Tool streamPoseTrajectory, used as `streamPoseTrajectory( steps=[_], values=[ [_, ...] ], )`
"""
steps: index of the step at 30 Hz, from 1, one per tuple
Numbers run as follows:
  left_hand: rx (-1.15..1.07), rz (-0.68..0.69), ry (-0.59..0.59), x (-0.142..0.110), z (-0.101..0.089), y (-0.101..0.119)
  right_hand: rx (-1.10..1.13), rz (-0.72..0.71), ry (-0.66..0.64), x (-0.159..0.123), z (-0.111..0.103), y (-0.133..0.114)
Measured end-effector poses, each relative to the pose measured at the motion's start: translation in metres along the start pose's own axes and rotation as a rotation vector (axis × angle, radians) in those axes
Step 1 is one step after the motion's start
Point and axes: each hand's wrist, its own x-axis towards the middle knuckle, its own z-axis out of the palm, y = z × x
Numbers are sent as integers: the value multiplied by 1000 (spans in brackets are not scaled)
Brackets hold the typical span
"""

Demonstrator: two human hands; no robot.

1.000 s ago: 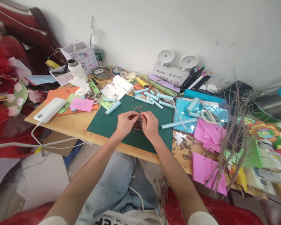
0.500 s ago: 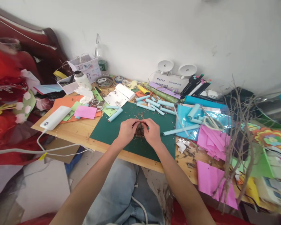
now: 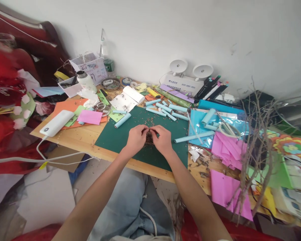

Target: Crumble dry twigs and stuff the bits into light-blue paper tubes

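Observation:
My left hand [image 3: 136, 139] and my right hand [image 3: 162, 138] meet fingertip to fingertip over a green cutting mat [image 3: 117, 139]. Both are closed in a pinch; whatever small thing lies between the fingertips is too small to make out. Right under them is a pile of brown dry bits [image 3: 149, 140], partly hidden by the fingers. Loose crumbs of the same stuff lie scattered on the mat beyond. Several light blue paper tubes [image 3: 164, 107] lie at the mat's far edge, and a longer blue tube [image 3: 193, 136] rests to the right of my right hand.
On the left are a white power bank [image 3: 56, 124], a pink paper sheet [image 3: 90, 117] and an open white bottle [image 3: 86, 81]. To the right lie scissors [image 3: 229, 130], pink crepe paper [image 3: 229, 149] and upright dry branches [image 3: 256, 150]. A white twin-lamp unit [image 3: 183, 83] stands by the wall.
The camera view has tilted and shifted slightly. My hands stay pinched together over the brown pile, with only small finger movements. The things on the table have not visibly moved.

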Motion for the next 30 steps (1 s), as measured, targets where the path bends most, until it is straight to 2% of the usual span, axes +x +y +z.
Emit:
streamPoseTrajectory(
  steps=[5, 8, 10, 13, 15, 19, 25, 30],
  values=[
    [167, 138, 13, -5, 1, 0, -19, -37, 18, -2, 0, -4],
    [146, 172, 46, -6, 3, 3, 93, 38, 47, 0, -3, -8],
    [30, 123, 72, -6, 4, 6, 201, 139, 63, 1, -5, -7],
    [-153, -36, 62, -5, 5, 10, 336, 294, 57, 3, -5, -3],
    [-231, -149, 48, -2, 4, 11, 375, 327, 35, 4, -5, -2],
    [-318, -252, 31, 2, 0, 5, 292, 220, 9, 5, -6, -6],
    [-324, -260, -22, 1, -3, 2, 60, 32, 33, 2, -4, -5],
    [-229, -228, -114, 3, -6, 5, -100, -69, 7, -1, -2, -2]
  ],
)
